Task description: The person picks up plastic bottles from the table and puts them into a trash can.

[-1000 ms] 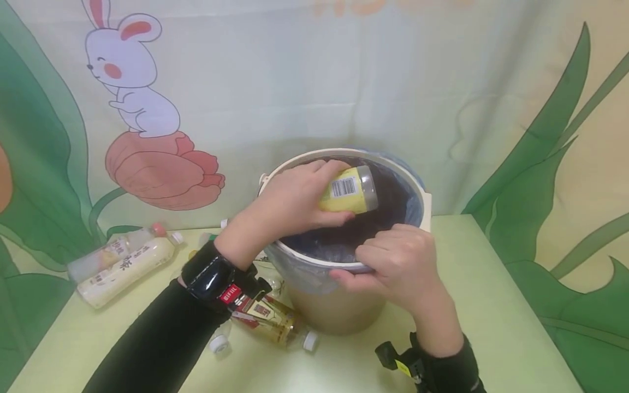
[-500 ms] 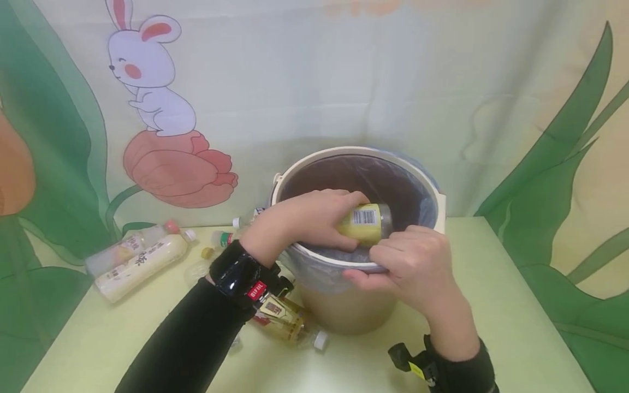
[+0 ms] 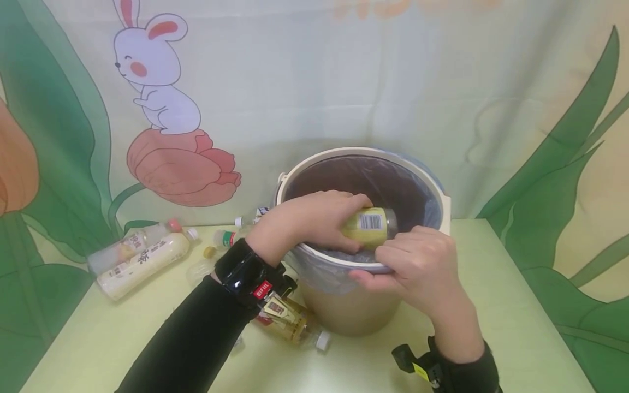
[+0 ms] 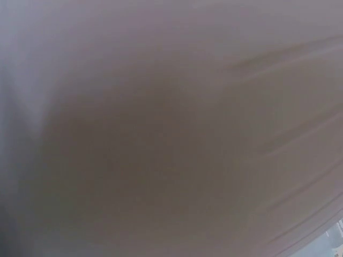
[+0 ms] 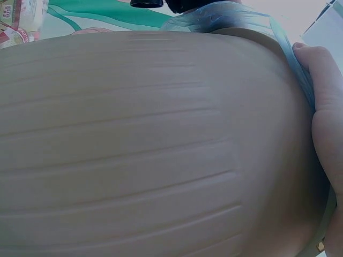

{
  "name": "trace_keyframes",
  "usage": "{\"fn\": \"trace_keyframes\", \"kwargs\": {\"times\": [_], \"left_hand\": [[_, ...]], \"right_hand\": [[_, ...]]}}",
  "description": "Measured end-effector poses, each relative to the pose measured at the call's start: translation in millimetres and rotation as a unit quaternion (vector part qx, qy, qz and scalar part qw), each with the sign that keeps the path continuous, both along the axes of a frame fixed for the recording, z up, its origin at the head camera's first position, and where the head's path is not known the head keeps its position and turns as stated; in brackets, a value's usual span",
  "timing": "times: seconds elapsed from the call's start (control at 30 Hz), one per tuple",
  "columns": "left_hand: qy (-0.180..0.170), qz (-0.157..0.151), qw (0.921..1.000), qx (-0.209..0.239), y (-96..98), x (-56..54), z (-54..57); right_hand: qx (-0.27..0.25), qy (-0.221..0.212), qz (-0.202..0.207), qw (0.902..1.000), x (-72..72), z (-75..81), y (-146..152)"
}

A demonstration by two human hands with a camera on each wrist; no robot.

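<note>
A tan trash bin [image 3: 344,311] with a cream rim stands on the table, lined with a thin bluish plastic bag [image 3: 324,275]. My left hand [image 3: 321,221] reaches over the rim and grips a plastic bottle [image 3: 371,225] with a yellow label and barcode, lying tilted within the bin's mouth. The bottle's other end is hidden by the palm. My right hand [image 3: 420,265] grips the bin's near right rim, fingers curled inside and thumb outside. In the right wrist view, the thumb [image 5: 321,80] lies by the bag at the ribbed bin wall [image 5: 134,134]. The left wrist view is filled by the bin wall [image 4: 161,150].
Left of the bin lie a milk-tea bottle [image 3: 144,267], a red-capped clear bottle [image 3: 118,254] and a green-labelled bottle [image 3: 227,238]. An amber-labelled bottle [image 3: 295,327] with a white cap lies against the bin's base. A printed cloth [image 3: 314,93] hangs behind the table.
My left hand has lowered the yellow-labelled bottle from above the bin's opening into its mouth, towards the near rim. My right hand keeps its grip on the rim. The head view has shifted slightly.
</note>
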State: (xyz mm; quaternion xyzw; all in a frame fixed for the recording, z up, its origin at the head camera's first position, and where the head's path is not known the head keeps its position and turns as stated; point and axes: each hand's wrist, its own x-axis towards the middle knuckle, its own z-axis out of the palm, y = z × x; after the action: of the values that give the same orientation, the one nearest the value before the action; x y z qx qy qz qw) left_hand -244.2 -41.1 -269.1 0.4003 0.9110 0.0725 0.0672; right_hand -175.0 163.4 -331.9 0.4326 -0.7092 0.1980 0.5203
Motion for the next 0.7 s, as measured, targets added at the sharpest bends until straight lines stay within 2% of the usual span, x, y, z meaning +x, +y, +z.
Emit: {"fn": "trace_keyframes", "kwargs": {"times": [0.23, 0.47, 0.7], "left_hand": [[0.048, -0.017, 0.9987, -0.004, 1.0, 0.7, 1.5], [0.045, -0.011, 0.9989, 0.002, 1.6, 1.2, 2.2], [0.062, 0.003, 0.9975, 0.035, -1.3, 4.4, 5.2]], "right_hand": [[0.003, 0.002, -0.008, 1.0, -0.1, -0.2, 1.1], [0.004, 0.001, -0.006, 1.0, 0.1, 0.5, 1.3], [0.0, 0.003, 0.0, 1.0, 0.0, 0.4, 0.4]]}}
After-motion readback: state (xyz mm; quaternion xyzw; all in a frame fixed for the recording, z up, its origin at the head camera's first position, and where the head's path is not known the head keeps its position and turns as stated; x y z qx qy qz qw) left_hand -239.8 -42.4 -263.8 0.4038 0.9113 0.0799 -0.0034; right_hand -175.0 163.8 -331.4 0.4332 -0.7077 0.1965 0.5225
